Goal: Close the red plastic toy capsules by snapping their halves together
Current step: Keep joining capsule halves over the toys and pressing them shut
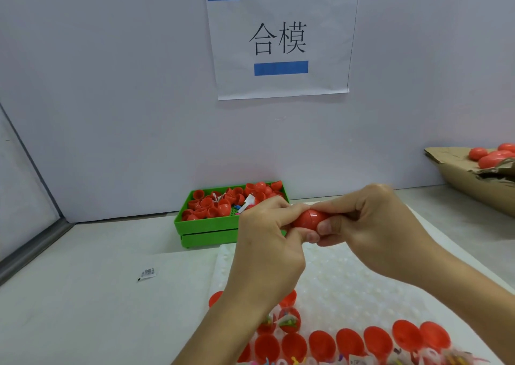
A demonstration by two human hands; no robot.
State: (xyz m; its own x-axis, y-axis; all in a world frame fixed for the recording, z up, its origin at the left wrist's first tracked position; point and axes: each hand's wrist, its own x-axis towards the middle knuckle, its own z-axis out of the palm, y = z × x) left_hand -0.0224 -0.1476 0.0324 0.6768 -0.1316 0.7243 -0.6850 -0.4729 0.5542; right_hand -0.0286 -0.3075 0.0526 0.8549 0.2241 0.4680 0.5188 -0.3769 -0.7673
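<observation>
Open capsule halves [349,342] nearest; both hands' fingers [328,226] pinch red capsule [308,219].

Both forearms came up from the bottom edge and met mid-frame; left hand [264,242] showed its back to the camera, fingers curled inward at the tips, thumb tucked toward the right; right hand [370,225] sat opposite, knuckles up, fingers bent forward, thumb below pointing left; fingertips of both hands were touching; wrists bare, right wrist higher than left.
</observation>
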